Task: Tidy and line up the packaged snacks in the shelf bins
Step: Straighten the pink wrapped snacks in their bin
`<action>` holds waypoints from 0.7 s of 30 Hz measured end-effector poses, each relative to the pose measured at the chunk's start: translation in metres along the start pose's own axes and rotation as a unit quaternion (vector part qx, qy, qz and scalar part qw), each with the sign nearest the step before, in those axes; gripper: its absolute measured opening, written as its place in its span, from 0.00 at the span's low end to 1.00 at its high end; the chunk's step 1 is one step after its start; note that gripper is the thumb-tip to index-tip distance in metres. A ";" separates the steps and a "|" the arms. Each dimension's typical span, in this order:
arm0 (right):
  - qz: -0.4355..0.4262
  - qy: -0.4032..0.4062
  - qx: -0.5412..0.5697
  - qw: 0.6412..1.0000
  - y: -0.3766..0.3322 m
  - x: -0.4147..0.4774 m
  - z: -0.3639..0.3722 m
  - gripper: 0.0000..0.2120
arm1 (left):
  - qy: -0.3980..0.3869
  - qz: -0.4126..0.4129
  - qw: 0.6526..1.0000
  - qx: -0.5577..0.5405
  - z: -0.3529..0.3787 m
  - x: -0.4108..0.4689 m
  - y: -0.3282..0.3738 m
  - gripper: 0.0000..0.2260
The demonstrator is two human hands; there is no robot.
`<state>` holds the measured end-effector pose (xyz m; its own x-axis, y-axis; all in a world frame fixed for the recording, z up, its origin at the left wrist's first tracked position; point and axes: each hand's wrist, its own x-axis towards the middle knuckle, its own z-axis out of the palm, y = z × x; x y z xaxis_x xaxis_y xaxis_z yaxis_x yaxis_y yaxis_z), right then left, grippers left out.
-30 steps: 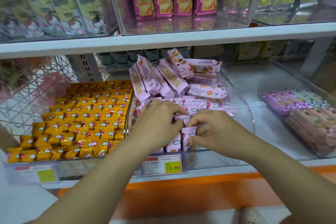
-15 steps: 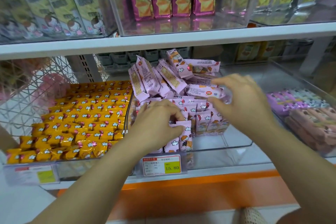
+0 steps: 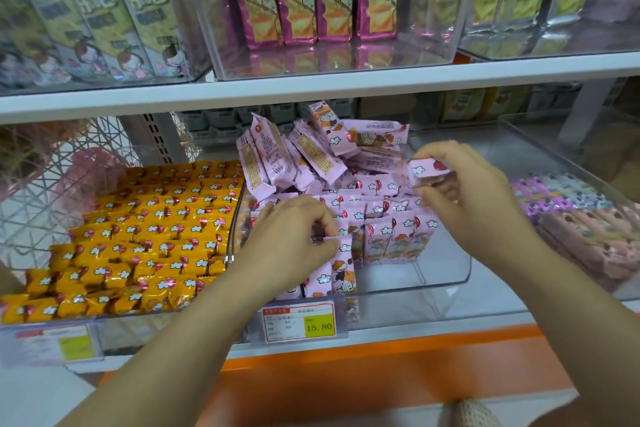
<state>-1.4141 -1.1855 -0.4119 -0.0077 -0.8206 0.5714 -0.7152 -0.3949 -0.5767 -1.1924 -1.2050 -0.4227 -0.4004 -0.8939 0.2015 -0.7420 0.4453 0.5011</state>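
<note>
Shelf bin (image 3: 450, 282) half-sorted: right hand (image 3: 464, 191) is pinching a loose pink packet (image 3: 427, 168), left hand (image 3: 291, 232) is gripping the front row (image 3: 398, 239); slotting it in upright looks next.

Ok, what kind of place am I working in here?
Likely a shop's snack aisle: clear bins of pink snack packets, a price tag reading 15.80 clipped in front, and a white shelf above.
</note>
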 end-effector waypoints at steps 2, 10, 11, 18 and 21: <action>-0.012 -0.014 0.065 0.998 -0.007 -0.006 -0.009 0.25 | -0.001 0.000 1.000 0.004 0.000 0.000 0.000 0.11; 0.029 -0.046 0.136 0.989 -0.007 -0.014 -0.026 0.08 | -0.004 -0.011 1.000 -0.006 -0.001 -0.001 0.001 0.11; 0.025 -0.045 0.132 0.990 -0.007 -0.013 -0.026 0.08 | -0.005 -0.012 1.000 -0.008 -0.001 0.000 0.001 0.11; 0.030 -0.132 0.157 0.978 -0.020 -0.016 -0.020 0.23 | -0.008 -0.011 1.000 -0.024 -0.002 0.000 0.000 0.10; 0.044 -0.170 0.191 0.966 -0.024 -0.017 -0.015 0.23 | -0.007 -0.010 1.000 -0.024 -0.001 0.001 -0.001 0.11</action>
<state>-1.4074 -1.1558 -0.3986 0.2199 -0.9203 0.3237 -0.4113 -0.3883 -0.8246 -1.1913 -1.2070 -0.4218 -0.3935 -0.9015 0.1802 -0.7231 0.4245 0.5449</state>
